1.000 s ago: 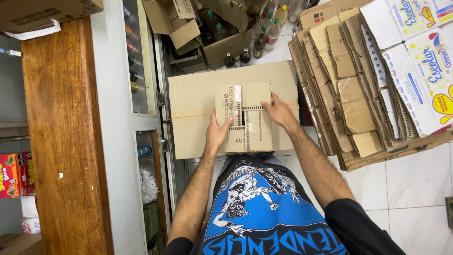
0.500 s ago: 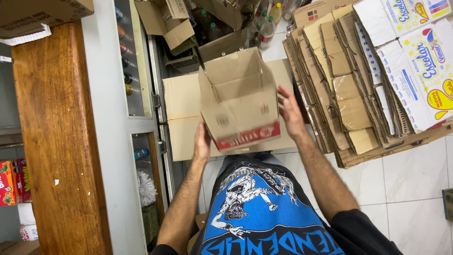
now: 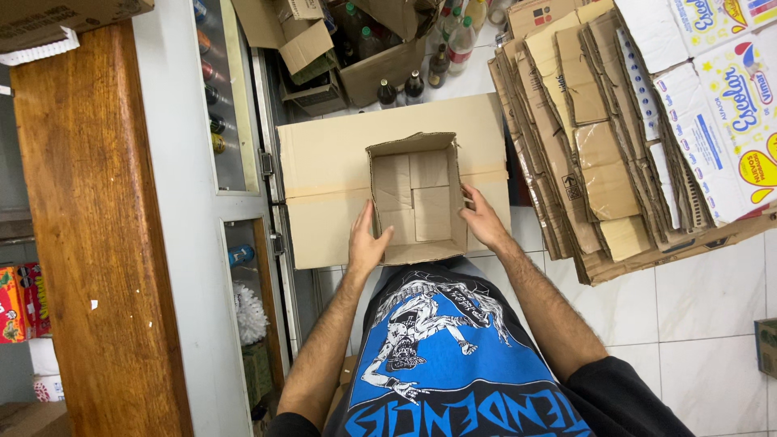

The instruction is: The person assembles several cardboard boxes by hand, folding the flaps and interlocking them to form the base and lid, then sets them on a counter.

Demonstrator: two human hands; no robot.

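Cardboard fills mid-frame: I see a small open box [image 3: 418, 198] sitting upright on a larger sealed carton [image 3: 324, 174]. My left hand [image 3: 367, 242] presses its left wall, my right hand [image 3: 484, 220] its right wall, both gripping it; fingertips are partly hidden behind the walls

Your hands grip a small open brown carton [image 3: 417, 198] atop a large taped carton [image 3: 324, 186]. Flattened cartons [image 3: 583, 137] stacked right; white-blue-yellow printed ones [image 3: 728, 105] beyond.
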